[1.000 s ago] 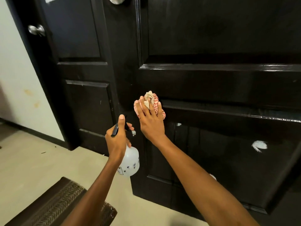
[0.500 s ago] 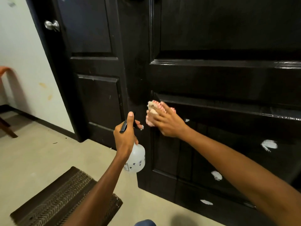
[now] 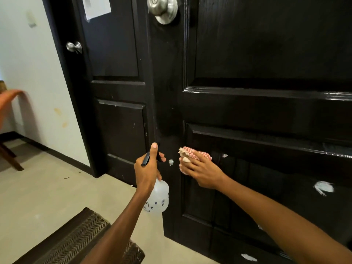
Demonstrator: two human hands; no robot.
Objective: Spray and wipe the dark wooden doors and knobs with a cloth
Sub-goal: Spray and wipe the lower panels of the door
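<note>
Both bare forearms reach up from the bottom edge toward 12 o'clock. The left hand (image 3: pixel 147 170) is curled in a grip, thumb straight and pointing to 12 o'clock, index finger hooked forward. At its 3 o'clock, just apart, the right hand (image 3: pixel 203 173) lies flat, fingers spread toward 10 o'clock, wrist bent.

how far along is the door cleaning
Midway, apparently. In hand: the right hand presses the red-checked cloth on the near dark door; the left hand holds the clear spray bottle. Left: white smears, silver knobs.
</note>
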